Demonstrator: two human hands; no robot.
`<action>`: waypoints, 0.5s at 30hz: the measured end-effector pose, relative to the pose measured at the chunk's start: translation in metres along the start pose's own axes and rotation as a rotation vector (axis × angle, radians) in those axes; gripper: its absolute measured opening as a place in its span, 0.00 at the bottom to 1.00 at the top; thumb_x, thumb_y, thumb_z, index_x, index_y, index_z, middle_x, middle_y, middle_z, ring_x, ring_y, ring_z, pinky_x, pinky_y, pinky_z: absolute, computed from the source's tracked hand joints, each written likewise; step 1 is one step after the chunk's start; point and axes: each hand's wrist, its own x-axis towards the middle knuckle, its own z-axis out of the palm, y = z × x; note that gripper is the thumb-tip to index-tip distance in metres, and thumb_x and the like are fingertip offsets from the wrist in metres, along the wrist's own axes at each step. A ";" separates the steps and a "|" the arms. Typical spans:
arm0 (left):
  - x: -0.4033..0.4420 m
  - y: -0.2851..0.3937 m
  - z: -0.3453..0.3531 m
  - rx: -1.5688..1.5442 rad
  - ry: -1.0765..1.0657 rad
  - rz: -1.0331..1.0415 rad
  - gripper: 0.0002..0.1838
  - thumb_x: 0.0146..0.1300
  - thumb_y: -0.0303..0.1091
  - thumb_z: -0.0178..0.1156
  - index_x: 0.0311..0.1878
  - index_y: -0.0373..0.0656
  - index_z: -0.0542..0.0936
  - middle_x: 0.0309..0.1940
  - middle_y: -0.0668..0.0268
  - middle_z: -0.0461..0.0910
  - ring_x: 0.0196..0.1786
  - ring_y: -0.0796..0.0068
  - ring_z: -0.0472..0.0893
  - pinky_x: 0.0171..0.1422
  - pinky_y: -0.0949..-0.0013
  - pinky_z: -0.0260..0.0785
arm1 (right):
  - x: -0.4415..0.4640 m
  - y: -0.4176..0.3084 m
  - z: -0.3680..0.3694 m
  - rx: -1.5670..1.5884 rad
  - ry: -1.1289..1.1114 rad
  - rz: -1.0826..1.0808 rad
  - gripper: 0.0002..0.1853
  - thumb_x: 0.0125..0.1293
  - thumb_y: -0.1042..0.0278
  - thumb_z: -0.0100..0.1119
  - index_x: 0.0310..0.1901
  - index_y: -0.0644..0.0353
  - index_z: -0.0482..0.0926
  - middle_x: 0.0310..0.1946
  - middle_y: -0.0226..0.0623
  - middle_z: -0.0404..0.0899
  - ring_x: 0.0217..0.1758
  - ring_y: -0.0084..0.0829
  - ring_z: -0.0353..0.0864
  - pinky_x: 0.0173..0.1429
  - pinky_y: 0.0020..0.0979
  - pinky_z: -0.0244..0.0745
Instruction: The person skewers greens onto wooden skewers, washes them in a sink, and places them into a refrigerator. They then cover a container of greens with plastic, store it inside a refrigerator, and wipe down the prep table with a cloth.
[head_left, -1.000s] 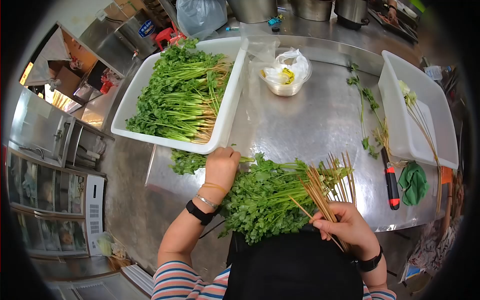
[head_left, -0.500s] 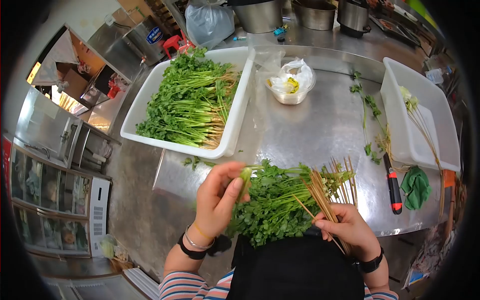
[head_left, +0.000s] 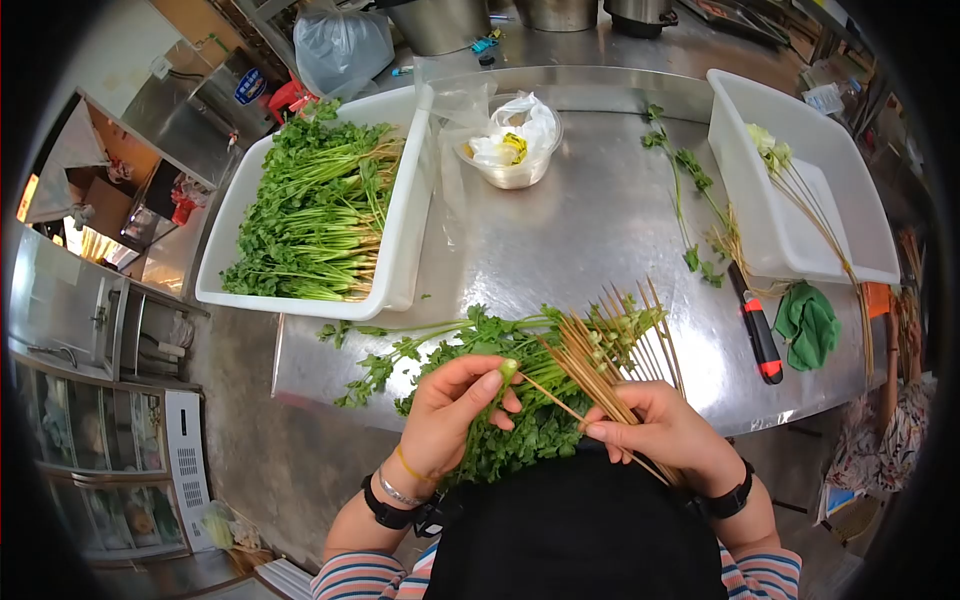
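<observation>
My left hand (head_left: 457, 408) pinches a pale green, folded coriander stem (head_left: 509, 369) between thumb and fingers. My right hand (head_left: 655, 428) is closed around a bundle of bamboo skewers (head_left: 590, 370). One thin skewer (head_left: 550, 397) slants out of that bundle, its far end at the stem in my left hand; whether it has gone in, I cannot make out. Beneath and between both hands lies a heap of leafy coriander (head_left: 500, 335) at the table's near edge. More skewers (head_left: 655, 335) with pale stem ends on them lie beyond my right hand.
A white tub (head_left: 408, 220) full of rooted coriander stands at left on the steel table (head_left: 580, 230). Behind sits a clear bowl (head_left: 520, 175) with a plastic bag. A second white tub (head_left: 820, 225), a red-black knife handle (head_left: 762, 340) and a green cloth (head_left: 807, 322) are at right.
My hands have come closer together, and the single skewer has swung up to the stem in my left hand. The view has shifted, so the table's contents sit further left and higher.
</observation>
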 end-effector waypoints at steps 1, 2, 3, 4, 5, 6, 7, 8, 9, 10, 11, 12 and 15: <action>0.000 -0.001 0.000 -0.001 0.000 -0.002 0.10 0.68 0.29 0.54 0.49 0.38 0.77 0.39 0.62 0.79 0.36 0.74 0.79 0.35 0.73 0.75 | 0.000 0.001 0.000 0.001 0.000 0.002 0.08 0.65 0.67 0.61 0.39 0.63 0.80 0.24 0.25 0.75 0.25 0.14 0.74 0.27 0.17 0.69; 0.000 -0.001 -0.001 0.005 -0.005 0.006 0.10 0.68 0.29 0.55 0.49 0.37 0.78 0.39 0.62 0.79 0.37 0.74 0.79 0.36 0.72 0.75 | 0.000 0.001 0.000 0.005 -0.004 0.000 0.08 0.65 0.66 0.61 0.39 0.62 0.80 0.25 0.24 0.75 0.25 0.14 0.74 0.27 0.17 0.69; 0.001 -0.001 -0.001 0.011 -0.011 0.013 0.10 0.67 0.29 0.55 0.48 0.37 0.79 0.39 0.63 0.79 0.37 0.74 0.79 0.36 0.71 0.76 | 0.000 0.001 0.000 0.008 -0.008 -0.001 0.08 0.65 0.66 0.61 0.39 0.62 0.80 0.25 0.24 0.75 0.25 0.14 0.75 0.27 0.17 0.69; 0.000 -0.002 -0.002 0.010 -0.010 0.012 0.10 0.67 0.29 0.55 0.48 0.37 0.79 0.39 0.63 0.79 0.37 0.74 0.79 0.36 0.71 0.76 | 0.001 0.001 0.000 0.008 -0.009 0.001 0.08 0.65 0.66 0.61 0.39 0.62 0.80 0.25 0.24 0.75 0.25 0.14 0.75 0.27 0.17 0.69; 0.000 -0.002 -0.002 0.021 -0.013 0.019 0.10 0.67 0.29 0.56 0.48 0.37 0.79 0.39 0.63 0.80 0.37 0.74 0.79 0.36 0.71 0.76 | 0.001 0.001 0.000 0.006 -0.013 -0.004 0.08 0.65 0.66 0.61 0.39 0.62 0.80 0.25 0.24 0.75 0.25 0.14 0.75 0.27 0.17 0.69; 0.000 -0.003 -0.002 0.033 -0.016 0.025 0.10 0.66 0.28 0.56 0.48 0.37 0.79 0.39 0.63 0.80 0.37 0.73 0.79 0.36 0.71 0.76 | 0.001 0.001 0.000 0.003 -0.016 -0.009 0.08 0.65 0.66 0.61 0.40 0.62 0.80 0.25 0.24 0.75 0.25 0.14 0.75 0.27 0.17 0.69; 0.000 -0.004 -0.002 0.031 -0.015 0.023 0.10 0.66 0.28 0.56 0.48 0.37 0.79 0.39 0.63 0.80 0.37 0.73 0.79 0.36 0.71 0.76 | 0.001 0.002 0.000 0.004 -0.017 -0.006 0.08 0.65 0.66 0.61 0.40 0.62 0.80 0.25 0.24 0.75 0.25 0.14 0.75 0.27 0.17 0.69; 0.000 -0.004 -0.001 0.040 -0.014 0.031 0.10 0.66 0.28 0.57 0.48 0.37 0.79 0.39 0.63 0.80 0.37 0.73 0.79 0.36 0.71 0.76 | 0.001 0.002 0.000 -0.001 -0.012 0.001 0.08 0.65 0.66 0.61 0.40 0.62 0.80 0.25 0.24 0.75 0.25 0.14 0.75 0.27 0.17 0.69; 0.000 -0.004 -0.001 0.048 -0.012 0.040 0.09 0.66 0.28 0.57 0.48 0.37 0.79 0.38 0.63 0.80 0.37 0.73 0.79 0.36 0.71 0.77 | 0.002 0.002 0.000 -0.006 -0.008 0.008 0.08 0.65 0.66 0.61 0.40 0.62 0.80 0.25 0.24 0.75 0.25 0.14 0.75 0.27 0.16 0.69; -0.001 -0.004 -0.001 0.046 -0.012 0.039 0.09 0.66 0.28 0.57 0.48 0.37 0.79 0.38 0.63 0.80 0.37 0.73 0.79 0.36 0.71 0.77 | 0.002 0.001 0.000 -0.007 -0.007 0.010 0.08 0.65 0.66 0.61 0.40 0.62 0.80 0.25 0.24 0.75 0.25 0.14 0.75 0.27 0.16 0.69; -0.001 -0.003 0.000 0.064 -0.006 0.052 0.09 0.65 0.27 0.57 0.47 0.37 0.78 0.38 0.62 0.80 0.37 0.73 0.80 0.36 0.71 0.77 | 0.002 0.001 0.000 -0.004 -0.007 0.014 0.08 0.65 0.66 0.61 0.40 0.62 0.80 0.25 0.24 0.75 0.25 0.14 0.75 0.27 0.16 0.69; -0.001 -0.003 0.001 0.083 0.001 0.064 0.09 0.65 0.27 0.57 0.47 0.37 0.78 0.38 0.62 0.80 0.37 0.73 0.80 0.37 0.71 0.77 | 0.002 0.001 0.000 -0.002 -0.007 0.018 0.08 0.65 0.66 0.61 0.40 0.62 0.80 0.25 0.24 0.75 0.25 0.14 0.75 0.27 0.16 0.69; -0.002 -0.003 0.002 0.125 0.035 0.092 0.08 0.64 0.25 0.58 0.46 0.36 0.78 0.38 0.62 0.80 0.37 0.72 0.81 0.37 0.71 0.77 | 0.002 0.001 0.000 -0.001 -0.003 0.023 0.08 0.65 0.66 0.61 0.40 0.62 0.80 0.26 0.24 0.76 0.25 0.14 0.75 0.27 0.16 0.69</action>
